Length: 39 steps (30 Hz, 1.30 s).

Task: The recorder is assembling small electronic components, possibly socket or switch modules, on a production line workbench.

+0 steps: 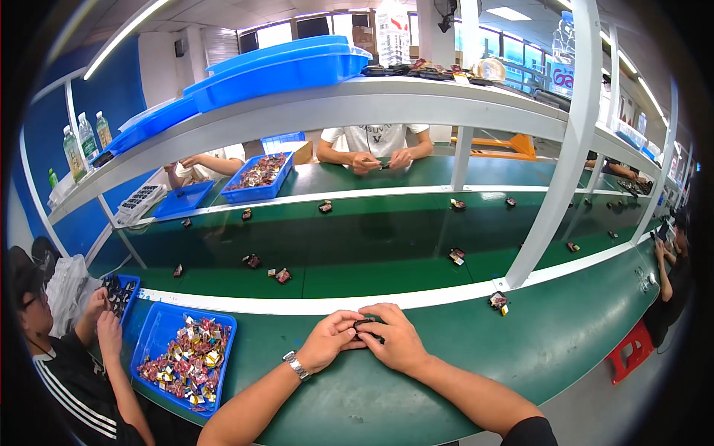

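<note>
Over the green worktop, my left hand and my right hand meet with curled fingers around a small black part. Most of that part is covered by my fingers, so its exact kind cannot be made out. A metal-band watch is on my left wrist. To the left of my hands stands a blue tray heaped with small parts in dark red, white and yellow. One small black and red assembly lies on the worktop to the right, by the white rail.
Beyond the white rail, a green conveyor belt carries several small assemblies. A white post rises at the right, and a shelf with blue trays spans above. Co-workers sit left, right and across; a red stool stands at right.
</note>
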Available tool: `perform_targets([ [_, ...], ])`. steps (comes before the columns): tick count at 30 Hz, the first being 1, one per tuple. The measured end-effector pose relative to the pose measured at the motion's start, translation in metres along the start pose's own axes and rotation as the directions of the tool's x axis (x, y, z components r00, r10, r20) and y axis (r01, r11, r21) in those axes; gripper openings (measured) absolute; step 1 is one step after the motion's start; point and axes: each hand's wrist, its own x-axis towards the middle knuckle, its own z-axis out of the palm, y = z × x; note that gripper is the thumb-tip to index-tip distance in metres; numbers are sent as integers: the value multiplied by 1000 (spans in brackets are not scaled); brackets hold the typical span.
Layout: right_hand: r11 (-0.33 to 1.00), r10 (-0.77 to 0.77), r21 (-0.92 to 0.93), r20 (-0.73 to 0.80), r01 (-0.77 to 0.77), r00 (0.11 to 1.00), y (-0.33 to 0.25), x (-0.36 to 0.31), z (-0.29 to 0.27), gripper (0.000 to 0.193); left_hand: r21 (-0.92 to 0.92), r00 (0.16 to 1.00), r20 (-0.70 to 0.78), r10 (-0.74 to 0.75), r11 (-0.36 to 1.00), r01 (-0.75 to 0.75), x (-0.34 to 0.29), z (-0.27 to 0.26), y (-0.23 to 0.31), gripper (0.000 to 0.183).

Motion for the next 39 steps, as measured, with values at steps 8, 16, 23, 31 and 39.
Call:
perform_targets([
  [8,988,124,89,-5,-123,992,1,-4,4,15,-10,999,28,30,1000,-30,2,-2,-2,24],
  [16,957,231,165,52,-237,972,7,-10,10,16,-1,998,-18,53,999,-53,0,4,-3,23],
  [23,958,201,199,60,-209,978,3,-8,9,17,1,998,-15,57,998,-57,1,-3,-5,23],
  [31,991,111,74,14,-112,994,1,-4,1,19,-42,998,14,66,997,-65,3,-3,-5,23],
  [39,989,85,116,37,-89,996,-5,-1,0,20,-57,997,-14,70,996,-71,2,-4,-5,24],
])
